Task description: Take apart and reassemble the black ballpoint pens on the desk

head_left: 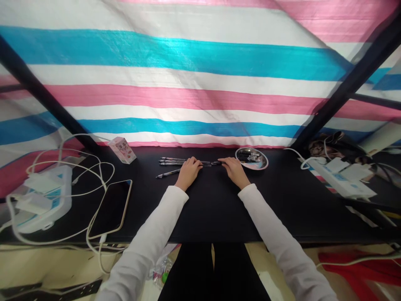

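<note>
Light is even and fairly bright, seemingly coming from above and in front, off the striped tarp [200, 54], whose blue band carries a soft sheen. The black table [282, 200] swallows detail and shows almost no shadows. Wide-angle distortion bows the edges and bends the dark poles [354, 77]. The pens [175, 161] are small and slightly soft, and the lower corners blur.

I record a makeshift work booth: striped tarpaulin backdrop [200, 54], black frame struts [347, 88], black table [213, 209], charger-laden power strips [44, 200] either side.
</note>
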A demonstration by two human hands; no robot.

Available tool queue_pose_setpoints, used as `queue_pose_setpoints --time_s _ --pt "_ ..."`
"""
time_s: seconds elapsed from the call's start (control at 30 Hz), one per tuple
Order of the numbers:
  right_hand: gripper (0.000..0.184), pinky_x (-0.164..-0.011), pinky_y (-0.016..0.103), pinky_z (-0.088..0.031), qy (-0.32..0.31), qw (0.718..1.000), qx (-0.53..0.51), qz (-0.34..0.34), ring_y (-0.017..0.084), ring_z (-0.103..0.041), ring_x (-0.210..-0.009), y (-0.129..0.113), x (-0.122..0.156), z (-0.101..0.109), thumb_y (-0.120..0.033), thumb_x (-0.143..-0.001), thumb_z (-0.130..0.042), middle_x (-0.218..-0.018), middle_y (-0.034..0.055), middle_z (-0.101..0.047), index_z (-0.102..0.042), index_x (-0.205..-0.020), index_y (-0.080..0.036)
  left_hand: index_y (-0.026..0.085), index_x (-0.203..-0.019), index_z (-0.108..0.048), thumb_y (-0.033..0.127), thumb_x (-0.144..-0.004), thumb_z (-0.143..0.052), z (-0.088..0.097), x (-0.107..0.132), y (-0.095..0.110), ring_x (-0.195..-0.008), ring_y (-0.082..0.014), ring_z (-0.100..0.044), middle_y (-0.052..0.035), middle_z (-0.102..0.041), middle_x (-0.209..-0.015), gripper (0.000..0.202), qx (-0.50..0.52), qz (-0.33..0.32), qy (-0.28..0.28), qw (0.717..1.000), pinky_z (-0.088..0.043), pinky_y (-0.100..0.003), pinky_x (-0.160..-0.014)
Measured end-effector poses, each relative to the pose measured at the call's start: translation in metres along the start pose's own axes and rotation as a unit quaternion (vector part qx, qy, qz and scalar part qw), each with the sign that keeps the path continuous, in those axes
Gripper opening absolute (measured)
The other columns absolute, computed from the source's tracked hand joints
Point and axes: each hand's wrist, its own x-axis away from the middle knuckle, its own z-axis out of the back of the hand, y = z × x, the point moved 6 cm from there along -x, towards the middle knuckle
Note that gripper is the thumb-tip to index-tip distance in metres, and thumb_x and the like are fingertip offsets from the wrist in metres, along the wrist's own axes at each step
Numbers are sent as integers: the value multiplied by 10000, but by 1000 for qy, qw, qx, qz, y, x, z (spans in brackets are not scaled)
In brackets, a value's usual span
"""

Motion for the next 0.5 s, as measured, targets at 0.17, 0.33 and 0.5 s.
queue_pose_setpoints --time_s 0.17,0.33,0.5 --pt "297 -796 346 -382 20 1000 9 -11 216 -547 -879 6 1 2 -179 -916 -375 -976 71 -634 -551 -1154 -192 192 -929 -581 297 -915 -430 3 1 -10 -845 -192 -496 -59 -525 -903 184 -28 12 14 999 -377 -307 -740" --pt "308 -806 350 -390 4 1000 0 -20 217 -547 -896 10 3 -7 -156 -889 -426 -1009 68 -639 -530 -1178 -184 193 -938 -585 290 -923 -413 4 1 -12 -849 -192 -497 -63 -529 -907 199 -39 17 16 999 -372 -306 -737" --pt "311 -809 346 -391 -23 999 -20 -12 206 -551 -904 5 4 -17 -118 -858 -479 -988 54 -656 -540 -1155 -189 195 -934 -584 298 -919 -423 4 1 -8 -854 -191 -497 -63 -529 -909 191 -33 16 10 999 -365 -310 -736"
